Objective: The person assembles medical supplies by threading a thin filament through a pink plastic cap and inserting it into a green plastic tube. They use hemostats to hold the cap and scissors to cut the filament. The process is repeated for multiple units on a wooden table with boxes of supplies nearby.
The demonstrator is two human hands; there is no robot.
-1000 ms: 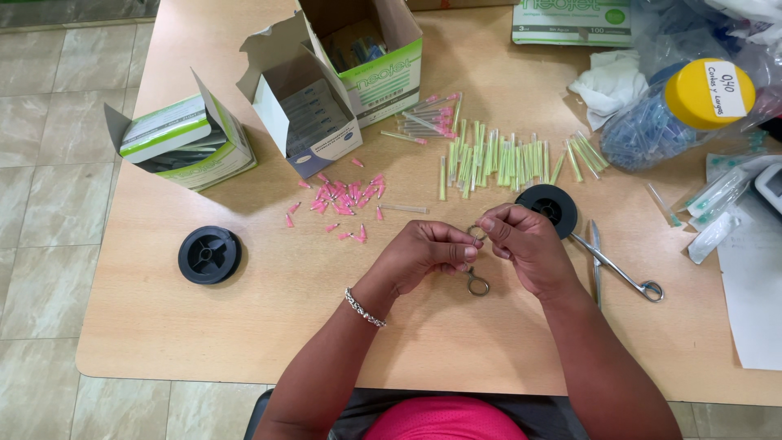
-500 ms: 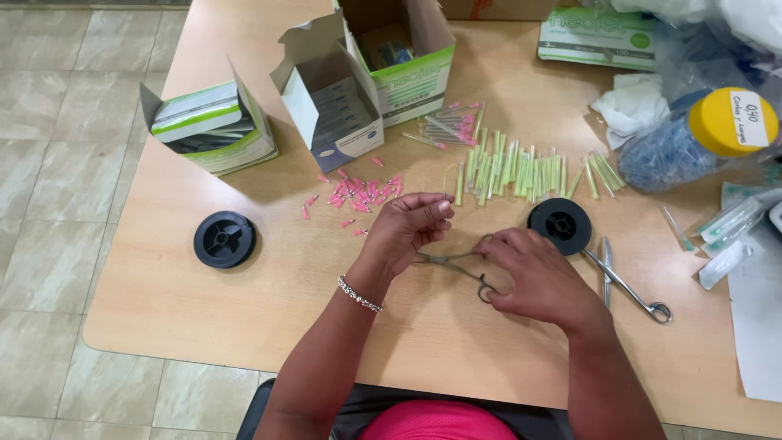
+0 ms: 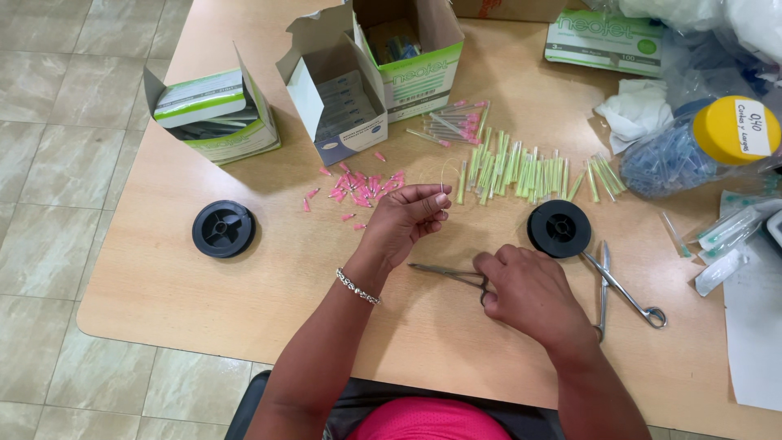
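Left hand: the left hand [image 3: 405, 218] is raised a little over the surface [image 3: 204, 301], its fingertips pinched on a short loop of fine pale wire [image 3: 447, 174] — the grip is clenched on the wire, whose loop stands up clear of the fingers so that it stays free and in sight.
Right hand: the right hand [image 3: 529, 295] lies low on the wood, fingers curled over the ring handles of a slim steel needle holder [image 3: 444, 272]; the grip is grasping the tool, whose tip points left toward the other hand.
Wire's place: above the surface, just right of the scattered pink caps [image 3: 358, 186] and left of the row of green-capped needles [image 3: 529, 173].
Spools: one black spool [image 3: 559, 229] sits just beyond the right hand, within easy reach; a second black spool [image 3: 223, 229] lies well apart to the left.
Scissors: a pair of steel scissors [image 3: 623, 287] rests beside the right wrist, blades toward the near spool — set down where the same hand could take them.
Boxes: two open cartons [image 3: 366, 77] stand at the far side, another open green-and-white box [image 3: 213, 114] to the left, their mouths turned toward the person.
Jar: a yellow-lidded jar [image 3: 696, 143] of blue-tinted pieces lies on its side at the right.
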